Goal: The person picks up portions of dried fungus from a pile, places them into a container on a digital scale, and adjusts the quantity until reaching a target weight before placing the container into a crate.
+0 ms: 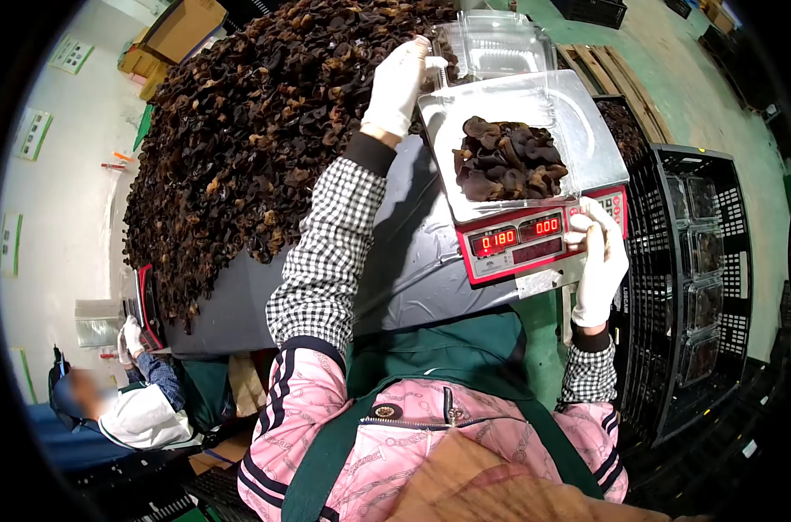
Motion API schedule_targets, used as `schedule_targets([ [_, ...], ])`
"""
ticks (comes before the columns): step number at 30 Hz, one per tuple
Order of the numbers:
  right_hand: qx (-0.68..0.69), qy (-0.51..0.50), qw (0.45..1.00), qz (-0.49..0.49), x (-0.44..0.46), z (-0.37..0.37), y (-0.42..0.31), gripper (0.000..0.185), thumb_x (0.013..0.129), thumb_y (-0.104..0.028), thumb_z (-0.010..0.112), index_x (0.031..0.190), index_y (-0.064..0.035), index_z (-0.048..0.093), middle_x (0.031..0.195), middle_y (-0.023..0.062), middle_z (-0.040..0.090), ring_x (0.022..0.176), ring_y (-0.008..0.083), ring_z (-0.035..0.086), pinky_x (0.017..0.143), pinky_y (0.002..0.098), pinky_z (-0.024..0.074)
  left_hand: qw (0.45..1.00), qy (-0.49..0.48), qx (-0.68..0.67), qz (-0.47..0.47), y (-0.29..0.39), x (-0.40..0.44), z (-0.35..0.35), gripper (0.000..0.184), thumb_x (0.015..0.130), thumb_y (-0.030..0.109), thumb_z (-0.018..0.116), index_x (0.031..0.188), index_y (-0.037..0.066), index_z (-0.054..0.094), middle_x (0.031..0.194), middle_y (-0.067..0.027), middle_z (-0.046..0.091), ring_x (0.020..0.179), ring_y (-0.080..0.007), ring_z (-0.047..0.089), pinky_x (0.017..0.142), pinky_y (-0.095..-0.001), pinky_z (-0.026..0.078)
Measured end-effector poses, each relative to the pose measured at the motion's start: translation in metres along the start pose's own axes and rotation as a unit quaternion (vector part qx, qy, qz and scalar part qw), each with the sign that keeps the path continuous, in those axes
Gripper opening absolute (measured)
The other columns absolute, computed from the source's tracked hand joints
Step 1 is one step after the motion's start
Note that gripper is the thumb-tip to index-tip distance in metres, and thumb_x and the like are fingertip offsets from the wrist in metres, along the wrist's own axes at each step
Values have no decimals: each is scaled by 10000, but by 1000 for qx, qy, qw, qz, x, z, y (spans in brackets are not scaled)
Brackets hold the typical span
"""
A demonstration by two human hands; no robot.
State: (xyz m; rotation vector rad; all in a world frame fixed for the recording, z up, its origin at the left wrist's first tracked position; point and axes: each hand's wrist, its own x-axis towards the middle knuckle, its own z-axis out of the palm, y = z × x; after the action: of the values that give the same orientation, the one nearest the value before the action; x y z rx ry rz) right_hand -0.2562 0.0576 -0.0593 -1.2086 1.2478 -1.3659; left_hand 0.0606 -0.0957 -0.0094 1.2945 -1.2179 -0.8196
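A clear plastic box filled with dark wood ear mushrooms sits on the steel plate of a digital scale. Its red display panel reads 0.180 and 0.00. My left hand, in a white glove, is closed at the left edge of clear plastic beyond the plate; whether that is the box's raised lid or a second container is hard to tell. My right hand, also gloved, has curled fingers at the box's near right corner, over the scale's keypad.
A large heap of wood ear mushrooms covers the grey-covered table to the left. Clear containers stand behind the scale. A black crate with packed boxes is on the right. A co-worker is at lower left.
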Motion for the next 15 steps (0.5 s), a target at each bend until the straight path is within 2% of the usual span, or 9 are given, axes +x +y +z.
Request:
schedule_targets([
  [1, -4, -2, 1000, 21, 5, 0, -2, 304, 1051, -43, 461, 1315, 14, 599, 1096, 107, 702, 818, 108, 655, 723, 238, 542, 994, -14, -93, -47, 10, -5, -2, 476, 1064, 425, 482, 1172, 18, 705, 1027, -87, 741, 927, -145, 651, 892, -313, 486],
  [3, 44, -23, 998, 44, 16, 1, -1, 343, 1091, -185, 419, 1331, 7, 570, 1020, 105, 699, 741, 120, 661, 657, 233, 534, 994, -95, -61, 11, 31, -32, -9, 540, 1083, 474, 393, 1101, 56, 736, 974, -65, 741, 911, -149, 648, 900, -314, 474],
  [4, 94, -46, 992, 68, 24, 1, 1, 375, 1097, -239, 408, 1321, 19, 561, 1002, 107, 697, 725, 126, 663, 639, 237, 537, 991, -110, 49, 66, 48, -70, -10, 448, 1079, 383, 453, 1047, 41, 740, 987, -53, 731, 925, -171, 652, 891, -327, 487],
  [6, 147, -69, 981, 110, 34, 1, 5, 493, 1099, -384, 388, 1284, 45, 544, 939, 114, 692, 694, 141, 668, 592, 244, 539, 952, -149, 199, 180, 38, -106, -16, 184, 926, 135, 664, 1071, 51, 741, 1158, -107, 688, 1039, -209, 648, 931, -366, 507],
  [9, 164, -79, 972, 150, 38, 5, -1, 462, 1082, -401, 432, 1195, 23, 577, 895, 131, 705, 656, 148, 670, 562, 244, 529, 908, -95, 326, 246, 18, -155, -7, 369, 873, 117, 723, 1242, 133, 702, 1287, -129, 640, 1178, -254, 597, 973, -364, 498],
  [11, 120, -94, 981, 116, 40, 7, 0, 300, 1031, -280, 572, 1161, -11, 596, 892, 110, 711, 641, 136, 670, 558, 235, 523, 931, -65, 290, 211, 6, -165, -7, 462, 890, 125, 730, 1340, 125, 628, 1252, -124, 650, 1128, -235, 613, 960, -348, 500],
  [12, 114, -97, 983, 109, 41, 8, 0, 280, 1021, -255, 583, 1159, -12, 603, 889, 103, 710, 639, 133, 669, 556, 233, 522, 942, -50, 271, 192, 4, -169, -6, 512, 898, 128, 734, 1390, 122, 591, 1234, -122, 655, 1103, -226, 621, 953, -340, 500],
  [14, 94, -96, 985, 109, 42, 12, -4, 250, 1005, -210, 595, 1159, -14, 620, 876, 86, 706, 637, 125, 668, 554, 231, 523, 991, -76, 101, 34, 4, -171, -6, 600, 917, 136, 732, 1465, 96, 492, 1158, -104, 665, 995, -182, 638, 878, -302, 514],
  [15, 96, -92, 984, 121, 43, 13, 0, 303, 1023, -256, 587, 1202, -16, 628, 883, 63, 699, 670, 118, 673, 537, 210, 512, 994, -96, 12, -46, 5, -169, -5, 647, 927, 140, 731, 1503, 83, 442, 1119, -95, 670, 942, -161, 647, 840, -282, 521],
])
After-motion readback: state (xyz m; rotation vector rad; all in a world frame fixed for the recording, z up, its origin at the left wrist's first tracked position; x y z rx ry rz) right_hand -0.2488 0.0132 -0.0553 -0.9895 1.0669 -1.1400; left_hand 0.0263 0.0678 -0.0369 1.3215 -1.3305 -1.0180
